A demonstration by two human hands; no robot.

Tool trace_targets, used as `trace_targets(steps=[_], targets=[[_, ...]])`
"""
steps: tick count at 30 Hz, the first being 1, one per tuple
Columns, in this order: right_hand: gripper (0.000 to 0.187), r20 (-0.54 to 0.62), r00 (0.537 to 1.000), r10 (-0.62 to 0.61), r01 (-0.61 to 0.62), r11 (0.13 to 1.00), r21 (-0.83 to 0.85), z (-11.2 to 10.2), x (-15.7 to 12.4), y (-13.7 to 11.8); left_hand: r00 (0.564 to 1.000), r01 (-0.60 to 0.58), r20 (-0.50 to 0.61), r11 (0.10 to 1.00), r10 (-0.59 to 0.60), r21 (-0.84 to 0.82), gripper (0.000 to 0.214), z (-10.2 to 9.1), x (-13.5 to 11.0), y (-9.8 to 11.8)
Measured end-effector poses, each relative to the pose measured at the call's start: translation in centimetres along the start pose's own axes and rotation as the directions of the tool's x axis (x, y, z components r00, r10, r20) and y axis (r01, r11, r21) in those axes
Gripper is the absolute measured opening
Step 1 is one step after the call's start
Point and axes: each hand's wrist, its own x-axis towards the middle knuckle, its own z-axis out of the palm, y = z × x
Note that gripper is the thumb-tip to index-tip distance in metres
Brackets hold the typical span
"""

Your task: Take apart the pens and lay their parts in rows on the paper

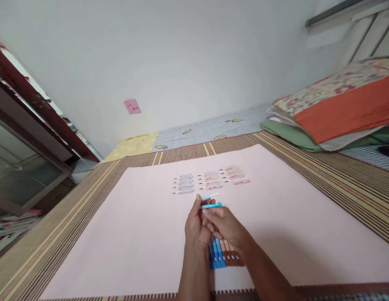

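Observation:
My left hand [197, 223] is closed, its thumb raised beside a thin pale blue and white pen piece [209, 196]. Just below that piece, a turquoise pen barrel [212, 205] lies across the fingers of both hands. My right hand [227, 225] pinches close against it, fingertips touching the left palm; its exact hold is partly hidden. Beyond the hands, pen refills with dark tips [183, 192] lie beside clear barrels [186, 182] and pinkish patterned barrels [241, 182] in three groups. Under my wrists, blue pen parts [217, 255] and brown pen parts [233, 256] sit side by side, partly covered.
A large pale pink sheet [128, 234] covers much of the striped mat [347, 198]. Folded bedding [344, 108] is stacked at the right. A white wall [197, 62] with a pink note [132, 106] stands behind, and a dark-framed cabinet [21, 163] is at the left.

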Motion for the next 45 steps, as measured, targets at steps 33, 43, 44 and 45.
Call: trace_targets(steps=[33, 43, 44, 45], targets=[[0.039, -0.6, 0.706, -0.376, 0.395, 0.912, -0.106, -5.9, -0.6, -2.8, 0.972, -0.175, 0.18, 0.977, 0.151, 0.122, 0.033, -0.1, 0.6, -0.9], [0.041, -0.679, 0.709, -0.19, 0.457, 0.857, 0.237, -8.0, -0.4, -1.2, 0.985, -0.097, 0.145, 0.994, 0.089, 0.046, 0.01, -0.1, 0.4, -0.4], [0.041, -0.679, 0.711, -0.182, 0.464, 0.847, 0.26, -8.3, -0.3, -1.0, 0.987, -0.092, 0.139, 0.995, 0.086, 0.043, 0.011, -0.1, 0.4, -0.4], [0.041, -0.676, 0.716, -0.176, 0.469, 0.838, 0.279, -8.5, -0.3, -0.9, 0.987, -0.091, 0.137, 0.995, 0.084, 0.042, 0.011, -0.1, 0.4, -0.4]])
